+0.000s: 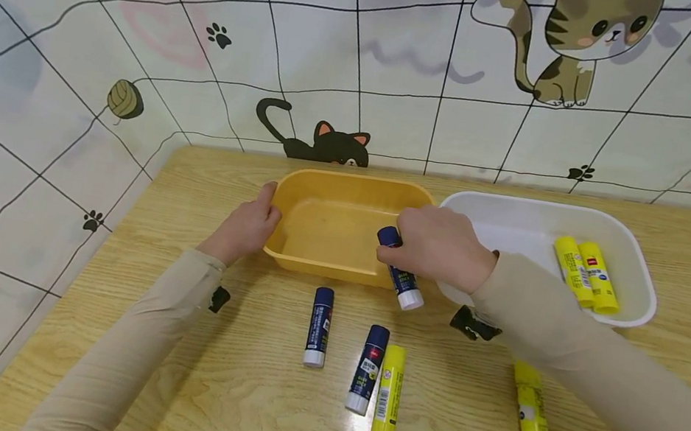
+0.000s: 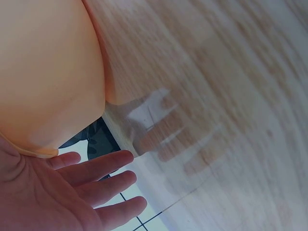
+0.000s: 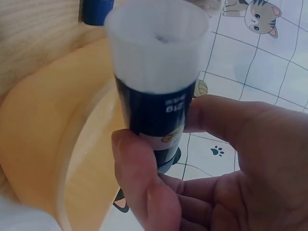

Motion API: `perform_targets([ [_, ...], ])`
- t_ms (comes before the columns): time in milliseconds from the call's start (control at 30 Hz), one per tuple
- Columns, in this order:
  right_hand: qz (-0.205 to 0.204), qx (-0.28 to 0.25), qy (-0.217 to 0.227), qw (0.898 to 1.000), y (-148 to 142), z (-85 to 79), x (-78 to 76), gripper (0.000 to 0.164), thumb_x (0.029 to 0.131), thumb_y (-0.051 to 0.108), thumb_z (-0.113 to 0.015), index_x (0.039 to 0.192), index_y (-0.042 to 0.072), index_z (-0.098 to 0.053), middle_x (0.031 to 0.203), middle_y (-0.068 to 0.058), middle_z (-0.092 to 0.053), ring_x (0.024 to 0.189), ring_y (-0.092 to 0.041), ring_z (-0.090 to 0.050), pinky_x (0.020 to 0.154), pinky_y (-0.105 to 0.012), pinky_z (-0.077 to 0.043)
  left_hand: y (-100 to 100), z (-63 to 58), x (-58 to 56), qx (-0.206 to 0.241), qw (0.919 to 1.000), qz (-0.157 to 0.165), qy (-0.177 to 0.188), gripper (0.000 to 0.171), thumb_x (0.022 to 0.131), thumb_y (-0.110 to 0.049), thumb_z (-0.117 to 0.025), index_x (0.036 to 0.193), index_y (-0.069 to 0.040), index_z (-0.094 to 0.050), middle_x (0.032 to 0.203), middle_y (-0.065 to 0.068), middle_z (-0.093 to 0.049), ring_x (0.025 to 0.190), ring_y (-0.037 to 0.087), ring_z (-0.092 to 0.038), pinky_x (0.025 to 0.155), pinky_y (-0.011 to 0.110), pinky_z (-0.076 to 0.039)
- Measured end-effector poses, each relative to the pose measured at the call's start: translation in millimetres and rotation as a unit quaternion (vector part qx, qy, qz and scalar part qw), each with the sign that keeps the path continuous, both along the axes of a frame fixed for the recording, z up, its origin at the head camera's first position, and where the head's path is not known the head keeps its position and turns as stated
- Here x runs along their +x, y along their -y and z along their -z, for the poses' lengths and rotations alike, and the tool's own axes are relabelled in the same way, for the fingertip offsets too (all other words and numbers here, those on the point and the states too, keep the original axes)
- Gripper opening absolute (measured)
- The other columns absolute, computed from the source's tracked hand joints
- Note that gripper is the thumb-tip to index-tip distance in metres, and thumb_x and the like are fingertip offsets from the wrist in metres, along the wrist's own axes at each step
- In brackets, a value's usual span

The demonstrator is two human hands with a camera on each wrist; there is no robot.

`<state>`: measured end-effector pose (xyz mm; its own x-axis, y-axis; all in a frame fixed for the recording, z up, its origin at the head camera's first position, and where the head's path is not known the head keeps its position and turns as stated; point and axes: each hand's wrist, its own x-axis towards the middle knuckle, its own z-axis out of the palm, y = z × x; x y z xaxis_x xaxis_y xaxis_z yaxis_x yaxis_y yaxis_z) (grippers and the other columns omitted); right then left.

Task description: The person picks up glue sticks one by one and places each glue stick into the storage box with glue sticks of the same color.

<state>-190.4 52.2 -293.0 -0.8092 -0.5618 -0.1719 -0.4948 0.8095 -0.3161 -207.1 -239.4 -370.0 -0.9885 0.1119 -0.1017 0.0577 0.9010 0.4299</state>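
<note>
A blue glue stick (image 3: 154,106) with a clear white end is pinched between the thumb and fingers of my right hand (image 1: 444,245). It is tilted over the near right rim of the orange-yellow basin (image 1: 337,272), its white end pointing down toward me. At the basin's left end, my left hand (image 1: 245,226) grips the rim. In the left wrist view the other fingers (image 2: 106,187) of this hand extend loosely beside the basin wall, the thumb hidden. Nothing lies on the visible basin floor.
Before the basin lie a blue glue stick (image 1: 319,327), another blue one (image 1: 368,369) and a yellow glue stick (image 1: 389,393). More yellow glue (image 1: 532,422) lies by my right forearm. Two yellow sticks (image 1: 597,279) rest in the white basin (image 1: 643,290). A cat-patterned wall (image 1: 399,127) stands behind.
</note>
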Motion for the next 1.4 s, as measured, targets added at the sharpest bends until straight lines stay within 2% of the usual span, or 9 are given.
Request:
perform_targets([
  [333,-0.005,0.013,-0.011,1.000,6.0,-8.7,-13.3,0.036,0.087,0.029,-0.060,0.057,0.010,-0.055,0.049,0.001,-0.049,0.042,-0.013,-0.045,0.040,-0.023,-0.025,-2.2,-1.8,0.1,0.007,1.0000,-0.001,0.004,0.051,0.100,-0.015,-0.030,0.147,0.002,-0.017,0.070,0.017,-0.051,0.059,0.028,-0.049,0.060,0.038,-0.042],
  [567,0.001,0.036,-0.006,0.999,14.0,-13.2,-21.3,0.039,0.089,0.032,-0.060,0.058,0.010,-0.054,0.051,0.000,-0.045,0.045,-0.014,-0.042,0.042,-0.023,-0.022,-0.2,0.4,-1.9,0.008,1.0000,0.000,0.005,0.051,0.101,-0.016,-0.029,0.147,0.001,-0.017,0.072,0.017,-0.052,0.059,0.028,-0.050,0.059,0.038,-0.042],
  [767,0.005,0.051,0.017,0.999,19.3,-13.2,-32.5,0.036,0.089,0.031,-0.059,0.060,0.009,-0.057,0.054,-0.003,-0.058,0.048,-0.016,-0.056,0.041,-0.023,-0.025,-1.3,-0.9,-1.9,0.003,0.9999,-0.006,0.010,0.053,0.101,-0.017,-0.029,0.148,0.002,-0.015,0.074,0.018,-0.054,0.060,0.028,-0.050,0.059,0.037,-0.042],
  [933,0.015,0.059,0.045,0.997,21.1,-16.0,-41.9,0.037,0.089,0.032,-0.058,0.059,0.011,-0.053,0.058,-0.005,-0.064,0.060,-0.021,-0.066,0.041,-0.023,-0.026,-0.8,-0.6,-1.4,0.005,0.9999,-0.005,0.012,0.053,0.101,-0.016,-0.029,0.148,0.003,-0.015,0.070,0.017,-0.052,0.057,0.027,-0.048,0.058,0.036,-0.041],
  [1100,0.035,0.068,0.071,0.995,23.9,-19.2,-51.0,0.035,0.091,0.035,-0.058,0.068,0.010,-0.055,0.058,-0.003,-0.064,0.066,-0.022,-0.068,0.046,-0.026,-0.032,0.7,0.7,-2.2,0.002,1.0000,-0.003,0.004,0.051,0.101,-0.016,-0.029,0.147,0.002,-0.016,0.077,0.021,-0.057,0.061,0.029,-0.051,0.060,0.038,-0.042],
  [1267,0.045,0.068,0.089,0.993,25.6,-21.6,-60.5,0.031,0.092,0.035,-0.057,0.082,0.006,-0.060,0.061,-0.005,-0.067,0.063,-0.019,-0.068,0.054,-0.028,-0.040,1.7,2.1,-2.7,0.005,1.0000,-0.005,0.004,0.051,0.101,-0.016,-0.028,0.148,0.001,-0.016,0.084,0.024,-0.059,0.064,0.030,-0.053,0.062,0.039,-0.043],
  [1400,0.054,0.078,0.097,0.991,25.0,-22.2,-66.6,0.032,0.092,0.035,-0.055,0.085,0.005,-0.061,0.062,-0.004,-0.067,0.058,-0.015,-0.066,0.059,-0.031,-0.045,0.7,1.9,-2.3,0.004,0.9999,-0.006,0.009,0.051,0.102,-0.017,-0.028,0.148,0.001,-0.016,0.087,0.025,-0.059,0.066,0.030,-0.054,0.062,0.039,-0.043],
])
